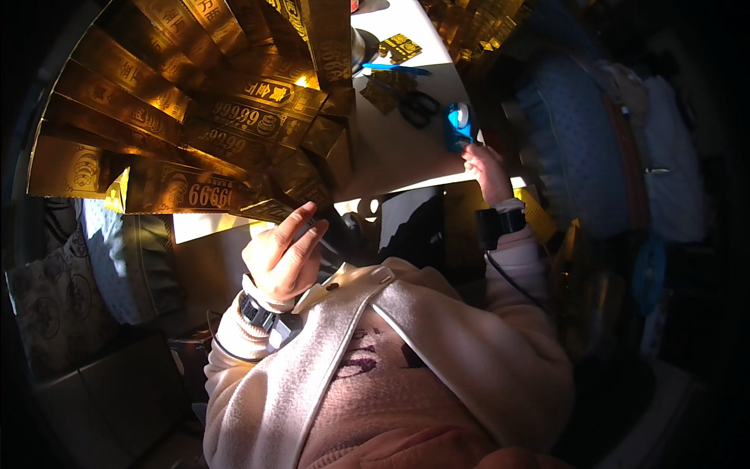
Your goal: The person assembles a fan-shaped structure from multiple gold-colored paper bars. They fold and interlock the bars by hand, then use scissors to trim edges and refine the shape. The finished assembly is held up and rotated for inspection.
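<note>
A large fan-like piece of folded gold foil paper [258, 109], printed with dark patterns, spreads over the table at the left. My left hand [283, 258] is just below its near edge, with index and middle fingers stretched out toward the foil. Whether those fingertips touch the foil, I cannot tell. At the table's right edge is a blue tape dispenser [455, 129] with a pale roll in it. The fingers of my right hand [488, 168] close on its near end; the exact grip is partly hidden.
Black-handled scissors [419, 109] lie left of the dispenser on the white table [383, 156]. Behind them are a blue pen [397, 69] and small gold pieces [401, 48]. More gold foil [476, 31] is piled at the far right. A patterned blue cushion [566, 141] stands beyond the table's right side.
</note>
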Action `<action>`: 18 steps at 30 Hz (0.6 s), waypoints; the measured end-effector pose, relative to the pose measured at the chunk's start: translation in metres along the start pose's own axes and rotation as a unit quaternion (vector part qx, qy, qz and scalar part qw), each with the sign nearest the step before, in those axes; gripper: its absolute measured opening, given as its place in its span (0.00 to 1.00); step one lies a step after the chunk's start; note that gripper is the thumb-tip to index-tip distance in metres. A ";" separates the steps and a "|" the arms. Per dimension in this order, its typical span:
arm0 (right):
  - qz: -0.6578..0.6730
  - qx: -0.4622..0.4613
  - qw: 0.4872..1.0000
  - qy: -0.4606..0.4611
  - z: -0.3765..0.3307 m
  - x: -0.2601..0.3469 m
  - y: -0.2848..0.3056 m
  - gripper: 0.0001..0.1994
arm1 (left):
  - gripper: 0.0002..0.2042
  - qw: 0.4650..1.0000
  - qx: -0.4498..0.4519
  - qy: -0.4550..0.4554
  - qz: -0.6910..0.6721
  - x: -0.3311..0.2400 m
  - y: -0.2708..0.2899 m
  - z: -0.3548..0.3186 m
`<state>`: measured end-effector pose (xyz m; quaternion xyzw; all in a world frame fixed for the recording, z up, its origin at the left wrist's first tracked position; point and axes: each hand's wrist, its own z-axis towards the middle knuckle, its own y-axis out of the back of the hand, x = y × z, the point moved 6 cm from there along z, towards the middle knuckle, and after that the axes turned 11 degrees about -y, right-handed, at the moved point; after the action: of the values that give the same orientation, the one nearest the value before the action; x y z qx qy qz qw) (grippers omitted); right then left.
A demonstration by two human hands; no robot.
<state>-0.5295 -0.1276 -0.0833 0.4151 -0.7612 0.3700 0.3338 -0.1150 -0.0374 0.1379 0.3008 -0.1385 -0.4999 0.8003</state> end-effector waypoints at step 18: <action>-0.047 -0.102 0.994 0.009 0.017 -0.041 0.006 0.08 | 0.18 0.996 0.013 -0.057 0.067 -0.005 0.015 0.011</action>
<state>-0.5209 -0.1240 -0.1272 0.4106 -0.7717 0.2783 0.3980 -0.1120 -0.0316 0.1559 0.2721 -0.2106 -0.4597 0.8187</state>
